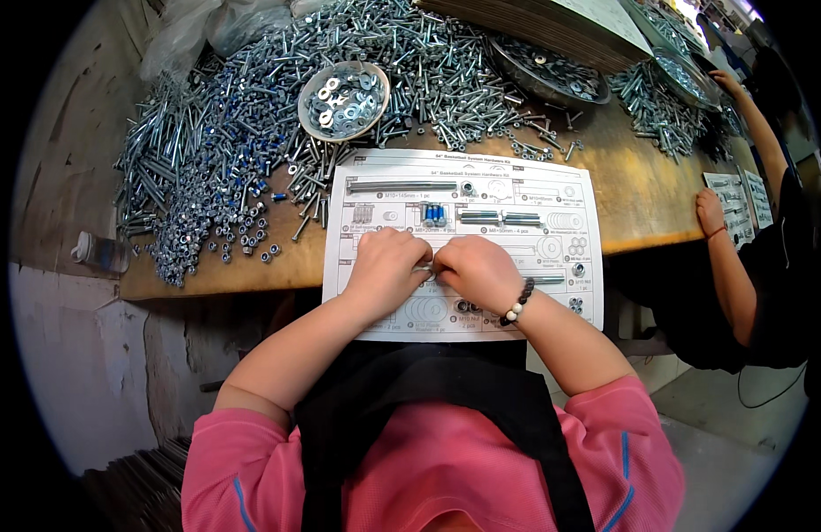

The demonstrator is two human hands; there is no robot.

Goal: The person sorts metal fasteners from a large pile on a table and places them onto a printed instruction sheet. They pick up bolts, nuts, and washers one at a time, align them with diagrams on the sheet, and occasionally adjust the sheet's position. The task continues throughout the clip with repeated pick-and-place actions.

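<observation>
My left hand [384, 259] and my right hand [481, 264] meet over a printed hardware sheet [341, 257], fingertips pinched together. What they hold, if anything, is hidden by the fingers. On the sheet's upper part lie long metal rods [404, 186] beside a nut [468, 188]. Below them are short bolts with blue ends [434, 215] and a row of silver bolts [499, 218]. Another rod [548, 279] shows right of my right hand, near a single nut [578, 269]. More nuts [468, 305] rest along the lower part. A beaded bracelet circles my right wrist.
Loose bolts [251, 89] heap across the table's back, with nuts [175, 253] at the left edge. A bowl [303, 105] of washers sits among them. Behind, right, are a metal pan [552, 91] and stacked cardboard [561, 40]. A co-worker's hand [710, 211] touches another sheet.
</observation>
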